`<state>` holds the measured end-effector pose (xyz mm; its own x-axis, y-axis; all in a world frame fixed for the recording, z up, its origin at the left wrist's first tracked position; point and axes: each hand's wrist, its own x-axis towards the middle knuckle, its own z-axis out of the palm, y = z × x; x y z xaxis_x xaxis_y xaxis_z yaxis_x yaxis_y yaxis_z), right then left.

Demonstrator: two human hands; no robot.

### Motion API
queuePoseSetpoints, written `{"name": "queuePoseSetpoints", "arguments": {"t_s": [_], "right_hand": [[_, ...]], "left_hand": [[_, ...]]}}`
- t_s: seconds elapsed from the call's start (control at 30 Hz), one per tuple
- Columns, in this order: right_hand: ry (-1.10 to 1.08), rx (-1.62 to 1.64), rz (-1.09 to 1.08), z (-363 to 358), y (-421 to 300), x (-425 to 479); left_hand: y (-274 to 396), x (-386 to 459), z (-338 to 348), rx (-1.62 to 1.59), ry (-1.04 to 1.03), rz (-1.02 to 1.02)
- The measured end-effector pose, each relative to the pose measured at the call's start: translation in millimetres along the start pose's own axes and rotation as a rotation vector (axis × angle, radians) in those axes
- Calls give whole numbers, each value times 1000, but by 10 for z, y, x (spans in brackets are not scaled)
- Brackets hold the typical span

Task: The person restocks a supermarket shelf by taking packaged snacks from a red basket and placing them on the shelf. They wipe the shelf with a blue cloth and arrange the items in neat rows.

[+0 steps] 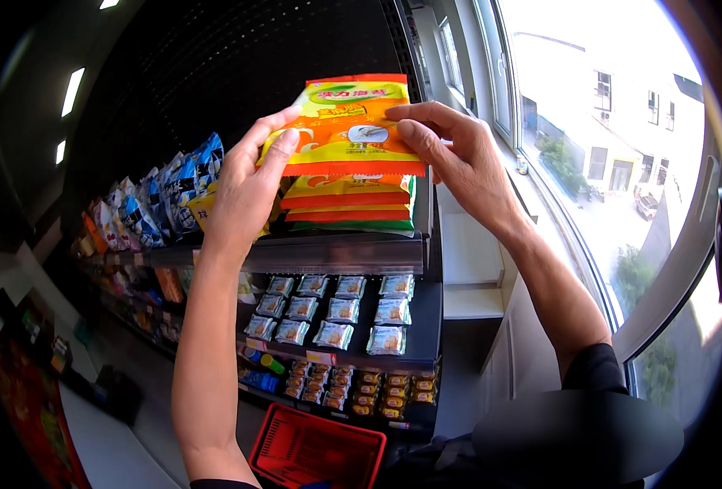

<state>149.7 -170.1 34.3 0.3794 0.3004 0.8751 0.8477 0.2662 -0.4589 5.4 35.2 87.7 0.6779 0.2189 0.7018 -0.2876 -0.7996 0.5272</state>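
An orange and yellow snack packet (330, 131) is held up flat between both hands above the top shelf. My left hand (257, 165) grips its left edge, thumb on the front and fingers at the side. At its right edge is my right hand (452, 143), thumb and index finger against the packet. Just below lies a stack of similar packets (348, 198), with a green one at the bottom, on the dark shelf (336, 253). Whether the held packet touches the stack cannot be told.
Blue and white snack bags (177, 189) stand left along the shelf. Lower shelves carry rows of small wrapped snacks (342, 308) and yellow-brown packs (395, 394). A red plastic basket (318, 443) is below. A large window (605, 153) runs along the right.
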Motion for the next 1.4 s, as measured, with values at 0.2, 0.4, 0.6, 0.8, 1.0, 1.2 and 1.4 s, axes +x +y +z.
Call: {"name": "queuePoseSetpoints", "arguments": {"t_s": [0.2, 0.4, 0.6, 0.8, 1.0, 1.2, 1.4], "right_hand": [[-29, -121, 81, 28, 256, -2], [-61, -119, 83, 91, 351, -25], [-35, -42, 73, 70, 305, -37], [66, 15, 160, -37, 442, 25], [29, 31, 193, 20, 569, 3], [62, 42, 184, -21, 595, 0], [189, 10, 152, -78, 432, -270]], "left_hand": [[-318, 156, 73, 77, -164, 24], [-471, 68, 73, 167, -149, 32], [-432, -7, 101, 374, -18, 24], [-509, -26, 148, 196, -26, 39], [-623, 2, 134, 195, -45, 52], [-482, -53, 114, 196, -39, 16], [-312, -499, 53, 251, 292, 391]]}}
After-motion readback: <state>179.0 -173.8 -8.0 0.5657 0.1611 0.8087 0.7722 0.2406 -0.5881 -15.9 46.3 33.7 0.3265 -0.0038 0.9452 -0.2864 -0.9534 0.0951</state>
